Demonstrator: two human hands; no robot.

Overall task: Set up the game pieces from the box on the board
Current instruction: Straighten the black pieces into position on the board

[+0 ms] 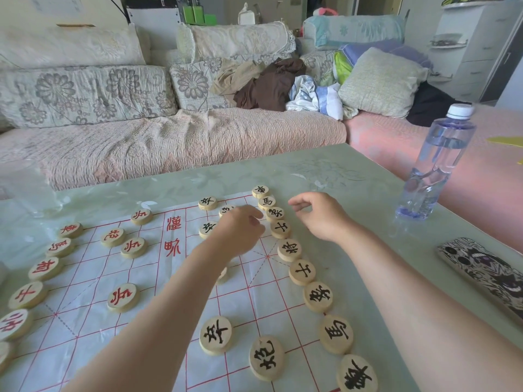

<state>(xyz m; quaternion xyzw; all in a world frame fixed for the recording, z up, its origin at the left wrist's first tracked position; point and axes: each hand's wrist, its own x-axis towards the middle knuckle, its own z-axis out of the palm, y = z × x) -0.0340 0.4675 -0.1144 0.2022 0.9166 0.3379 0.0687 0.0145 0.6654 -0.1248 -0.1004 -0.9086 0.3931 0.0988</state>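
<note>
Board is a thin sheet with a red grid, lying flat on the table. Piece count as far as I can see:

- Black pieces: 9 in one line down the right edge of the board, nearly touching each other. 6 more sit inside that line: 2 near the bottom, 3 up by the left hand, and 1 mostly hidden under the left forearm. So 15.
- Red pieces: 10. 6 run down the left edge (the lowest is cut off by the frame) and 4 are further in on the grid.

Left hand is over the top right part of the board, knuckles up and fingers curled in tight. Can't tell if there's a piece inside. It half covers one black piece.

Right hand is just right of the black line, over bare table. Fingers are loosely bent, thumb and forefinger close but not closed on anything.

Also on the table: 1 bottle far right and 1 phone near the right edge. Sofa behind.
</note>
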